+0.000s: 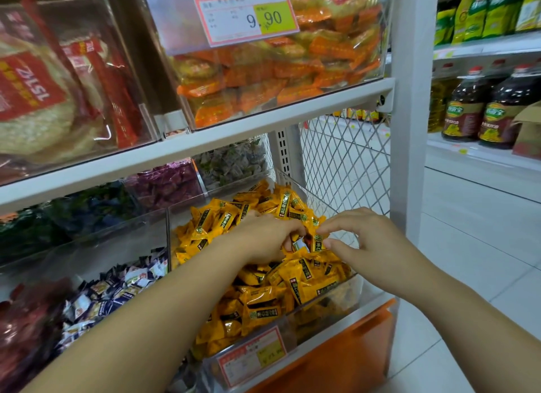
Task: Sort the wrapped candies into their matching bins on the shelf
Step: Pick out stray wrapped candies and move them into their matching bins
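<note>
Fingers point(289, 228) of the left hand point(263, 240) curl into the heap of yellow candies point(263, 302) and close round a pale-and-orange wrapped candy point(299, 244). Just beside it, the right hand point(369, 243) narrows thumb and forefinger to a pinch on one yellow piece point(319, 242). Both hands work in the clear front bin point(360, 293) at the right end of the lower shelf. The neighbouring bin holds blue-and-white candies point(117, 287).

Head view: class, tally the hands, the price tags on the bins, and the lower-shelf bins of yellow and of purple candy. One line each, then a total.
Hands: 2, left hand and right hand
Price tags: 2, upper tag and lower tag
Yellow bin: 1
Purple bin: 1
Total: 6
</note>
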### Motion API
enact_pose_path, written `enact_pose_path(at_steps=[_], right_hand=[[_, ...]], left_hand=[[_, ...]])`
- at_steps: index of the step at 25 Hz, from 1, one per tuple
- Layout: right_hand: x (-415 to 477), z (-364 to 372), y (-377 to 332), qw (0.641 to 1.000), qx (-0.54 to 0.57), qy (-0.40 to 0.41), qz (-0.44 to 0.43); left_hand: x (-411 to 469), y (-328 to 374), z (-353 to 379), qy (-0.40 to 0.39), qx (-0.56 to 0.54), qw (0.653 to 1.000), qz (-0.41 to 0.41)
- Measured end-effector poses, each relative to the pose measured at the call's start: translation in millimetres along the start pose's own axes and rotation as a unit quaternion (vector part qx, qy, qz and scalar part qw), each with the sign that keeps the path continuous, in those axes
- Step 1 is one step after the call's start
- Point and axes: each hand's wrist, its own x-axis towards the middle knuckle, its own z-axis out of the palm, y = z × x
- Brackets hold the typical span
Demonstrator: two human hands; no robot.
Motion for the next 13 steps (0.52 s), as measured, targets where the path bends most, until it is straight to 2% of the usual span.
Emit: enact_pose_path(at_steps=[6, 13], right_hand=[[-0.9, -0.8, -0.9, 1.000, 0.001, -0.003, 0.001], [-1.2, -1.8, 2.0, 1.000, 0.003, -0.004, 0.005]], left_hand=[[-1.9, -2.7, 4.1, 0.021, 0.001, 1.000, 0.011], [-9.7, -11.6, 0.6, 0.079, -0.103, 0.991, 0.016]])
